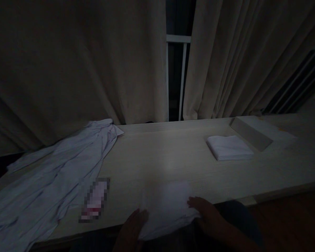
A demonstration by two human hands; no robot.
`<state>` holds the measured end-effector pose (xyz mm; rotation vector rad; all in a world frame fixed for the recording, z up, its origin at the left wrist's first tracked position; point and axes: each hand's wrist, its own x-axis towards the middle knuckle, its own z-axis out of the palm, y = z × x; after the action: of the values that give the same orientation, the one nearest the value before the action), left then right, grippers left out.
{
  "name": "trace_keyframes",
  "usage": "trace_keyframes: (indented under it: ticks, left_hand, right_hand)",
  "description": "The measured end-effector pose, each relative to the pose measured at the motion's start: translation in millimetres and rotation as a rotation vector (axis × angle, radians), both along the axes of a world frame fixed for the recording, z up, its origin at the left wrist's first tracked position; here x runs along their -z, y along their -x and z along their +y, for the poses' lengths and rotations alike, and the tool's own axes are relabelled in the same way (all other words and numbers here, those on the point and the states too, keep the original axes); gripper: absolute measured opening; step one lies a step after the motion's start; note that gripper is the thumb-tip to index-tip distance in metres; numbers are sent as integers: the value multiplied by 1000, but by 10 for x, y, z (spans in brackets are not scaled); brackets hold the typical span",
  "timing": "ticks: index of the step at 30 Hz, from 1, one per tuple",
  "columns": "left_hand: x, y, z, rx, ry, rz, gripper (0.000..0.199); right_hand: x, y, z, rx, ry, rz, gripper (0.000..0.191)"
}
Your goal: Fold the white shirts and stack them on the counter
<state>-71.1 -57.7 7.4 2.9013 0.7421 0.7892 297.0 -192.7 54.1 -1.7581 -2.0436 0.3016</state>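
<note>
Head view: a white, loosely folded fabric bundle (170,206) is held at the near edge of the pale wooden table (160,157), partly overhanging it. Its left side is held by the left hand (132,225), its right side by the right hand (210,217). Fingers are closed on fabric at both sides; exact thumb placement on the left can't be told, too dark. Grip at opposite sides probably keeps the layers together. A neat white folded cloth stack (229,148) is set toward the far edge, beside a pale box-like object (254,133), likely out of the hands' way. A rumpled white garment (76,157) is spread along the left end, probably too long to lie compactly. A pixelated flat item (96,201) is seen beside it; unreadable.
</note>
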Motion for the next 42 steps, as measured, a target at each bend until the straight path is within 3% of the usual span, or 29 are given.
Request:
trace_keyframes:
  ticks: [2, 4, 6, 7, 9, 11, 15, 21, 24, 26, 29, 31, 34, 38, 42]
  left_hand:
    - [-232, -101, 37, -151, 284, -131, 55]
    - [-522, -298, 143, -392, 584, -286, 42]
    - [-789, -539, 324, -561, 809, -472, 49]
    - [-885, -655, 436, -550, 923, -549, 54]
    - [-970, -853, 678, -559, 1066, -640, 60]
    - [-922, -996, 910, -626, 1111, -654, 58]
    - [-656, -1154, 1245, -748, 1071, -601, 44]
    - [-444, -1120, 1419, -783, 904, -544, 40]
    - [-464, -1097, 1371, -761, 753, -543, 49]
    - [-511, -1169, 1300, -665, 607, -458, 50]
    - [-563, -1372, 1179, -412, 335, -140, 48]
    - [-534, -1477, 1110, -322, 197, 56, 52]
    - [-367, -1478, 1041, -357, 113, 215, 65]
    - [-106, -1319, 975, -484, 126, 267, 76]
    - [-47, -1267, 905, -537, 109, 238, 79]
  right_hand:
    - [-236, -81, 172, 72, 48, 150, 42]
    - [-487, -172, 440, 107, 71, 331, 29]
    - [-682, -257, 773, 180, 33, 472, 23]
    - [-740, -292, 947, 221, 9, 526, 23]
    - [-763, -335, 1281, 295, 27, 636, 24]
    - [-676, -341, 1564, 372, 134, 727, 26]
    - [-362, -308, 1940, 467, 283, 713, 28]
    - [-51, -383, 2072, 604, 169, 568, 40]
    - [30, -389, 1920, 629, 77, 504, 48]
    - [70, -320, 1789, 587, 12, 409, 51]
    - [100, -120, 1664, 416, -43, 154, 55]
    - [94, 22, 1666, 318, -24, 12, 58]
    - [65, 154, 1771, 289, 28, -102, 64]
    - [70, 188, 1934, 295, 86, -179, 71]
    - [176, 237, 1984, 302, 88, -225, 71]
